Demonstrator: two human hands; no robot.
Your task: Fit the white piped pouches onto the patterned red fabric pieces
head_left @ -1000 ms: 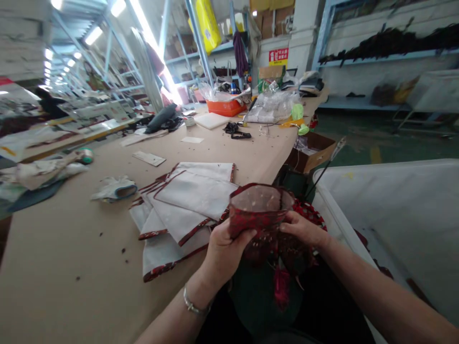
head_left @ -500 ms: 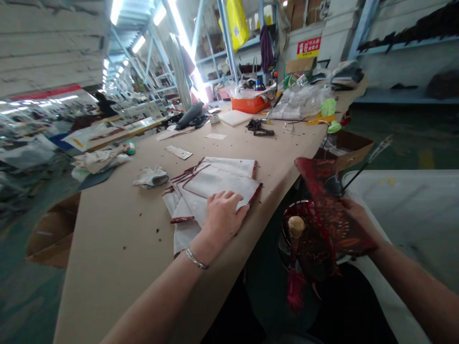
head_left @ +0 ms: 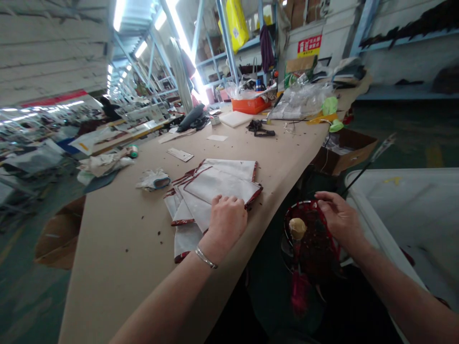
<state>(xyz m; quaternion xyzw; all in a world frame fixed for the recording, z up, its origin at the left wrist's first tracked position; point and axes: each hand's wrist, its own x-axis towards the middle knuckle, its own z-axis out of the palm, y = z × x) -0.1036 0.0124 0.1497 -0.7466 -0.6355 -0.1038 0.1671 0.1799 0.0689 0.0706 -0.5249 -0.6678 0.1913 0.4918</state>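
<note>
The right hand [head_left: 339, 220], having lost its red patterned cloth, is curling narrow at two o'clock on the round dark-red container [head_left: 297, 205], grip unclear; the left hand [head_left: 228, 220] is curling at five o'clock on the white, red-edged fabric stack [head_left: 218, 184], hold hidden, apparently between pieces.

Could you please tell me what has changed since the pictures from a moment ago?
The left hand has let go of the red patterned piece and moved left onto the pale stack, its fingers now curled there. The right hand no longer holds the piece up; it is at the round container, its grip unclear. The glove and orange tray stayed put.
</note>
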